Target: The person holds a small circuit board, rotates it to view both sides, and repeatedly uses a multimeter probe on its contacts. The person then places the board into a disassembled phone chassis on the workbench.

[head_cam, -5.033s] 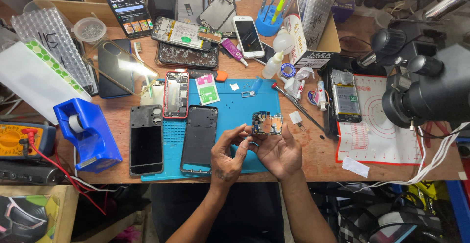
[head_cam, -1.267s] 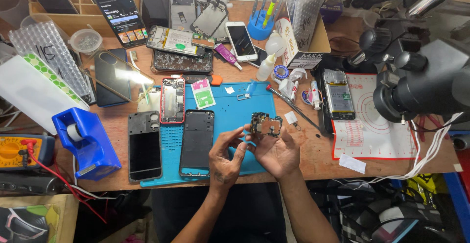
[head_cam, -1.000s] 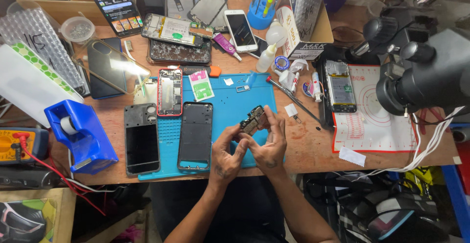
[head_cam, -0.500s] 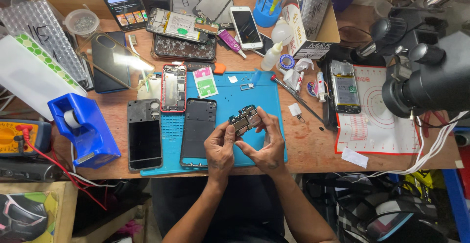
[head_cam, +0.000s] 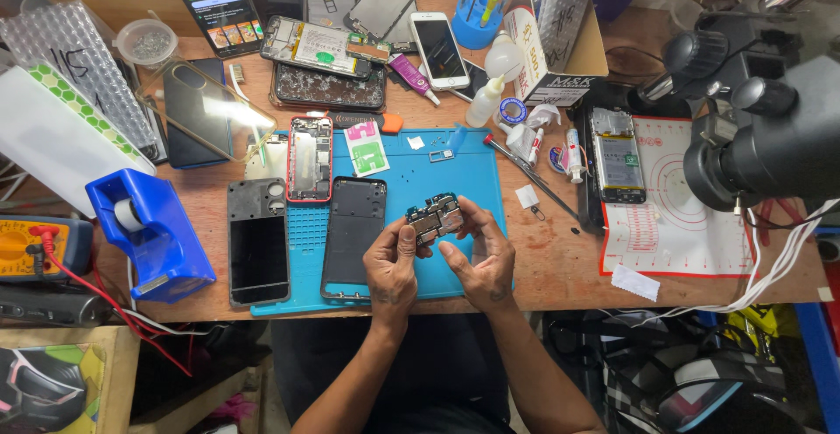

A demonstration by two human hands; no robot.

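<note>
Since the earlier frames the phone circuit board has been carried leftward and is now held closer to the black phone back frame. The board is gripped above the blue work mat, tilted, with the fingers of the left hand closed on its left end and those of the right hand clamped on its right end. Left of the frame a black phone is laid face up, with a red-edged opened phone above it. A blue tape dispenser is seen further left, and a microscope at the right edge.
</note>
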